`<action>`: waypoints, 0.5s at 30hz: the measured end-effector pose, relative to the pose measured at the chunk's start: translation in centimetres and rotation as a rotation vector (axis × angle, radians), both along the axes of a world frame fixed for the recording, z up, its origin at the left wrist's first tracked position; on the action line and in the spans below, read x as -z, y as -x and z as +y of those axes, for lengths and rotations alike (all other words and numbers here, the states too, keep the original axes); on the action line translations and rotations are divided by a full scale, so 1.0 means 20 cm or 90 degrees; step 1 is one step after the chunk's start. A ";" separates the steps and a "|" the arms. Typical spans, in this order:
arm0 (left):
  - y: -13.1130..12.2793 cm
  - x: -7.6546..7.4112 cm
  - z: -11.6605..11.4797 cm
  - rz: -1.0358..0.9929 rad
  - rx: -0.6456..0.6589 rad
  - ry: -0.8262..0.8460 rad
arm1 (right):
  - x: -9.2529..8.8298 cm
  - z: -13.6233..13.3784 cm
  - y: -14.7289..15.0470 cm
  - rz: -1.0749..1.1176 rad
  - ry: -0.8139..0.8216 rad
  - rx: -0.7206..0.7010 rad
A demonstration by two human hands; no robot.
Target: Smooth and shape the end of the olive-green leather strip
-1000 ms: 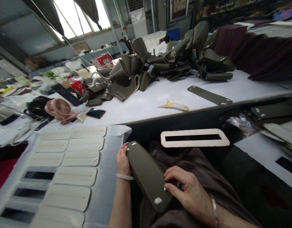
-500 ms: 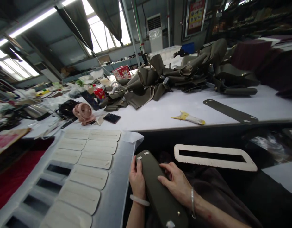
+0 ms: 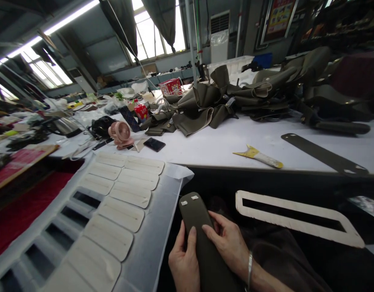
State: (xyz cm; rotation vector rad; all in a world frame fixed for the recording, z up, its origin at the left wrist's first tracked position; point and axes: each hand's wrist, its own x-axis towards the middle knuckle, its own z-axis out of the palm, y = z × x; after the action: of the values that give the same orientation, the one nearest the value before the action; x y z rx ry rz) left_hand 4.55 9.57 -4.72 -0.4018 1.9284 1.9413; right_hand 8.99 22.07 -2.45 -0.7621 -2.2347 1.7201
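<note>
Between my hands is a long olive-green strip-shaped panel (image 3: pixel 201 239) with rounded ends, tilted, its far end carrying two small white patches. My left hand (image 3: pixel 185 259) grips its left edge, thumb on top. From the right side my right hand (image 3: pixel 231 241) holds the opposite edge, thumb on the face and fingers around the rim. The panel's near end runs out of the picture. Beyond my right hand lies a cream frame-shaped piece (image 3: pixel 266 201) with a long slot. A similar olive strip (image 3: pixel 323 153) rests on the white table.
On the left, a sheet-covered board (image 3: pixel 162 202) bears rows of cream rounded pieces (image 3: pixel 121 213). The white table (image 3: pixel 199 152) holds a yellow-and-white tool (image 3: pixel 259 156), a phone (image 3: pixel 154 144), a pink fan (image 3: pixel 121 134) and a heap of olive bag parts (image 3: pixel 235 97).
My left hand has slid down the panel's left edge, away from its far end. My right hand keeps its hold. The view has turned slightly left.
</note>
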 end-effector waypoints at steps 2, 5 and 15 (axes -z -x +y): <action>0.00 -0.01 0.01 -0.017 -0.017 -0.030 | -0.02 -0.01 0.00 0.038 0.046 -0.015; -0.01 -0.01 0.02 -0.022 -0.021 -0.068 | -0.03 -0.01 0.00 0.085 0.101 -0.035; 0.01 -0.01 0.05 -0.043 -0.054 -0.152 | -0.03 0.00 0.03 0.058 0.107 -0.035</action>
State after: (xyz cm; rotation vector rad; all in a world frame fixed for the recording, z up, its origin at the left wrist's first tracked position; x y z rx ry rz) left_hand 4.44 10.58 -4.48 -0.4808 1.6372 2.1523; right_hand 8.46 22.14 -1.75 -0.6470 -2.0901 1.9465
